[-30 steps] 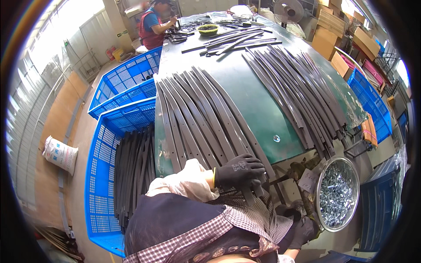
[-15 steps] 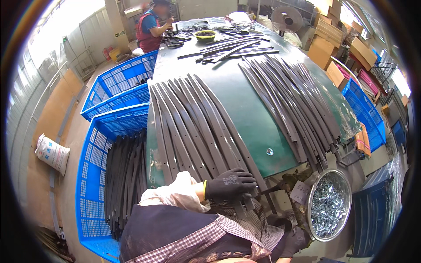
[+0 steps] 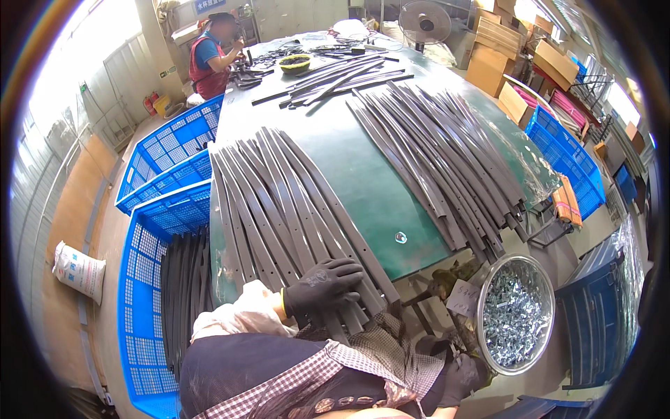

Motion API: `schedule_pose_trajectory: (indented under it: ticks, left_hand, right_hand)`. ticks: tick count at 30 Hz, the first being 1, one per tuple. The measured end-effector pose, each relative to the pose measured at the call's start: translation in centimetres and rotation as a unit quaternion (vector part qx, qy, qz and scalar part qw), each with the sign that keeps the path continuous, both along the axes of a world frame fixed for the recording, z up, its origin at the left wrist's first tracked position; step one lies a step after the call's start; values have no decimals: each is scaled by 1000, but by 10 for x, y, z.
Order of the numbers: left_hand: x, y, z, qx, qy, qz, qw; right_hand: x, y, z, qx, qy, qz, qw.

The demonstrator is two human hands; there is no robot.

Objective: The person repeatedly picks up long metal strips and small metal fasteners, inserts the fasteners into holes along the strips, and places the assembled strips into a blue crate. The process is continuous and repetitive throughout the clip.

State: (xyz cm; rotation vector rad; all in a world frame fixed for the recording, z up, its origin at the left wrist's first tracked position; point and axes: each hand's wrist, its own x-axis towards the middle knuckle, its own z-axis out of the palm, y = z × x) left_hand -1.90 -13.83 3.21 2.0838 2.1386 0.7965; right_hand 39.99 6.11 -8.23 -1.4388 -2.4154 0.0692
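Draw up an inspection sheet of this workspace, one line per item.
Surface: green table, visible between two bundles of strips, scuffed along its right edge.
Work pieces: dark strips lying lengthwise, side by side; metal bowl of small silver parts beside the table's near end.
Clutter: loose strips farther up, some crossing; small shiny piece on the green.
Hands: gloved left hand on strips; gloved right hand low beside the bowl; both grips unclear.
Cables: nothing seen clearly.
Surroundings: blue crate at left, co-worker, fan, cardboard boxes.
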Motion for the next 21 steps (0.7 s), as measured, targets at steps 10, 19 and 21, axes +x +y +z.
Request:
schedule_pose_trajectory:
  ticks: [10,19,21]
  left_hand:
    - [-27,12,11,-79,38,58,994]
    - [-68,77,-7,-90,51,-91,990]
    - [-61,75,-11,-78,64,-63,993]
  right_hand:
    - [4,1,-2,13,22,29,999]
    - [3,0,-2,27,15,19,999]
    - [3,0,-3,28,12,10,999]
